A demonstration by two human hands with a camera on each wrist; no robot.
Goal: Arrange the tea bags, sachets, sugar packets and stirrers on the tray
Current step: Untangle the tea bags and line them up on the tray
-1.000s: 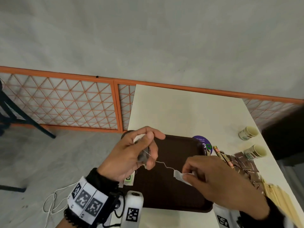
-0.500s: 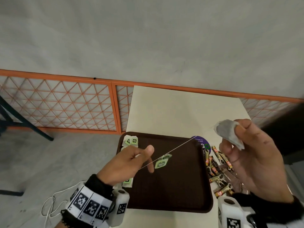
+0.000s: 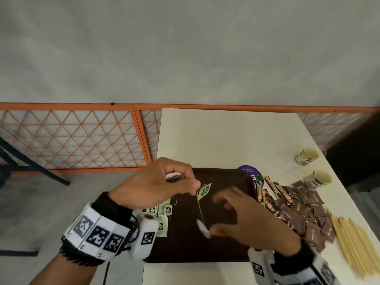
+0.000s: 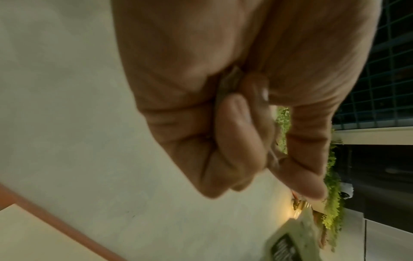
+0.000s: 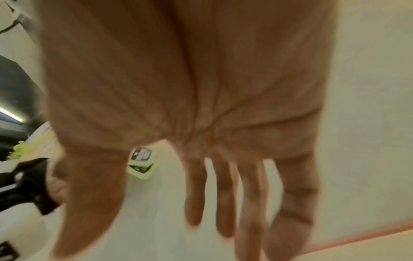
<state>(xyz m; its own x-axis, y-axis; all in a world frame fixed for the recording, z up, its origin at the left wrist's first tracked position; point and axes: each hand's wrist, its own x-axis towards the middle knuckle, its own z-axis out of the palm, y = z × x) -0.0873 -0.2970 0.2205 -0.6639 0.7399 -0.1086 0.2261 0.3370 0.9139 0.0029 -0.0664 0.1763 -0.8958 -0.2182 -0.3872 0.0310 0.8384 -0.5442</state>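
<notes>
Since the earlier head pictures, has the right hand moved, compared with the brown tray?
Yes. The right hand has come down and toward the left, from above the tray's right rim to over the middle of the brown tray, fingers spread.

tray: dark matt plastic | stirrers: pale wood | table: smooth

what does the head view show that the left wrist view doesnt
Only the head view shows the brown tray, the right hand spread open over it, the sachets, the sugar packets, the stirrers and two cups. Only the left wrist view shows green foliage and the curled fingers from underneath. Both show the left hand pinching a string with a green tag dangling.
</notes>
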